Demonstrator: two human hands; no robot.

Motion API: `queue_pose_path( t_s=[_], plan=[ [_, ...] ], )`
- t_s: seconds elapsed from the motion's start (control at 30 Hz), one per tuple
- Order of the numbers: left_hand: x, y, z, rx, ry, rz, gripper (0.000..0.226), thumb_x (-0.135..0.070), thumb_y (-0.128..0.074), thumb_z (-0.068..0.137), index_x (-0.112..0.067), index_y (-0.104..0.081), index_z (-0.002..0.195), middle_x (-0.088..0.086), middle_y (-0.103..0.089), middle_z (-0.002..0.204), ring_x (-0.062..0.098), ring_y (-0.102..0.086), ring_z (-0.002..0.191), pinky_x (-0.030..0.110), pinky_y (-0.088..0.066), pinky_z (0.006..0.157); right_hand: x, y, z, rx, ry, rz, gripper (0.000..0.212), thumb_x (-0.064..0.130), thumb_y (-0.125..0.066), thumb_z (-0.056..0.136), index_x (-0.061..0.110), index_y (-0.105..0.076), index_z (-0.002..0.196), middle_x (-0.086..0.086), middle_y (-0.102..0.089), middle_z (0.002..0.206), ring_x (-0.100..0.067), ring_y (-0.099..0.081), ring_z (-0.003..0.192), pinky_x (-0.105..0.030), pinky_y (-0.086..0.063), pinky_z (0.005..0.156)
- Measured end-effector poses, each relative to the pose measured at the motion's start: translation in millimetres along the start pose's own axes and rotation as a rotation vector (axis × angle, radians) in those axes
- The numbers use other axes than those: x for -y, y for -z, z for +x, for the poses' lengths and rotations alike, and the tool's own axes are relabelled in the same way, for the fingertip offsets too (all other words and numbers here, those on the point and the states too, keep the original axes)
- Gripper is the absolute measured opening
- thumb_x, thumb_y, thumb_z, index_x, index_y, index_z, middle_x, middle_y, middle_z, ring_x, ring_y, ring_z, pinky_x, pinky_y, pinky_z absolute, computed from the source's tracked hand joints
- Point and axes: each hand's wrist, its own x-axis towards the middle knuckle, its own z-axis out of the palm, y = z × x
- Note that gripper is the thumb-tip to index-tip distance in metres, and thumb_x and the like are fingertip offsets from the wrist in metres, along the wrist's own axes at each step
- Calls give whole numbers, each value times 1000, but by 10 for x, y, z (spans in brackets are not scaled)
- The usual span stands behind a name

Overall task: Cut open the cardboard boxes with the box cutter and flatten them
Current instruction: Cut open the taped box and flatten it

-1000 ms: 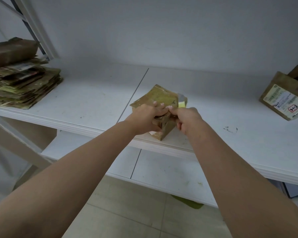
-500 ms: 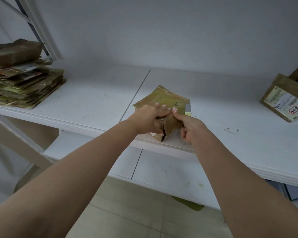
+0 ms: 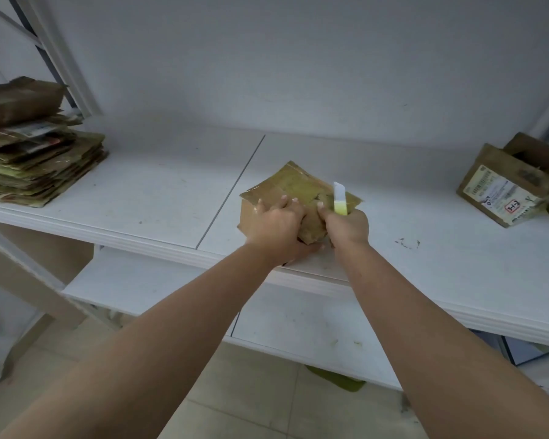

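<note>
We count one cardboard box (image 3: 293,193) under the hands, one box cutter (image 3: 340,199), one stack of flattened cardboard (image 3: 35,156), and two further boxes at the right edge. We count two hands, both on the central box.

The central box stands on the white shelf (image 3: 159,198), near its front edge and just right of the seam between the two shelf panels. Our left hand (image 3: 278,231) grips its near left side, fingers curled over the top edge. Our right hand (image 3: 346,228) grips the box cutter, its fingertips touching the top of the box. The two hands sit just beside each other. The yellow end and the pale blade of the cutter rise above the right hand, tilted slightly away from us. The handle is hidden inside the fist.

The near face of the box is mostly covered by the hands; we cannot tell how far it is cut.

The stack of flattened cardboard lies at the far left of the shelf, cut off by the frame; the number of sheets cannot be counted. The labelled box (image 3: 501,191) lies tilted at the right. The box behind it (image 3: 539,153) is partly hidden. The label print is too small to read. A lower shelf (image 3: 140,280) is partly visible beneath.
</note>
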Motion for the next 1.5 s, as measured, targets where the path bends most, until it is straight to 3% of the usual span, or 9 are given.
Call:
queue_pose_path(
  t_s=[0.27,0.4,0.47,0.63,0.8,1.0,1.17,1.37,1.5],
  plan=[
    [235,101,-133,-187,-17,-399,58,-60,-37,88,-16,-71,103,2,-68,111,23,-60,109,34,-49,82,-127,284,87,-182,88,147,33,40,-56,91,18,-57,67,0,-60,63,-17,-52,56,-36,-45,66],
    [287,176,-196,-220,91,-549,48,-49,-43,87,-12,-44,56,2,-44,53,20,-44,53,27,-30,51,-253,180,89,-101,85,23,29,32,-66,84,16,-54,64,-4,-60,69,-19,-52,59,-34,-46,63],
    [271,212,-209,-233,100,-541,42,-46,-44,87,-14,-47,61,2,-44,54,19,-43,54,29,-34,53,-320,119,92,-90,77,-20,30,36,-70,81,12,-58,68,-1,-55,62,-19,-53,57,-31,-45,59],
    [227,223,-218,-279,-6,-452,27,-23,-46,97,-22,-43,123,0,-57,69,14,-51,59,28,-34,54,-455,126,125,-65,25,-306,37,29,-68,81,10,-48,105,0,-55,76,-23,-57,70,-30,-40,59],
    [228,154,-164,-288,-78,-413,26,-27,-43,100,-22,-50,124,4,-50,111,22,-57,86,35,-49,72,-509,217,83,-72,116,-708,31,32,-67,86,20,-46,105,0,-57,89,-24,-54,80,-32,-38,63],
    [178,226,-80,-221,-127,-448,28,-19,-47,98,-21,-52,125,-5,-55,79,7,-50,65,29,-39,60,-410,276,66,-127,161,-288,48,48,-76,73,20,-53,106,6,-59,86,-23,-61,87,-29,-41,67],
    [290,378,-63,-73,-219,-604,26,-14,-47,98,-26,-56,120,-13,-50,73,3,-45,65,18,-37,61,-266,215,7,-124,318,-411,79,60,-78,62,29,-41,125,10,-52,115,-14,-56,96,-31,-45,73],
    [483,342,-121,-228,-168,-525,27,-13,-51,95,-29,-60,114,-14,-62,98,2,-53,79,26,-44,69,-223,104,-114,3,416,-483,40,37,-67,77,28,-55,114,10,-60,92,-18,-57,84,-26,-41,67],
    [466,110,-227,-505,-50,-195,29,-25,-52,86,-23,-59,114,3,-59,109,29,-52,102,49,-44,91,-278,105,-163,66,438,-486,16,20,-57,82,32,-61,93,11,-54,72,-19,-52,73,-22,-32,52]
  ],
)
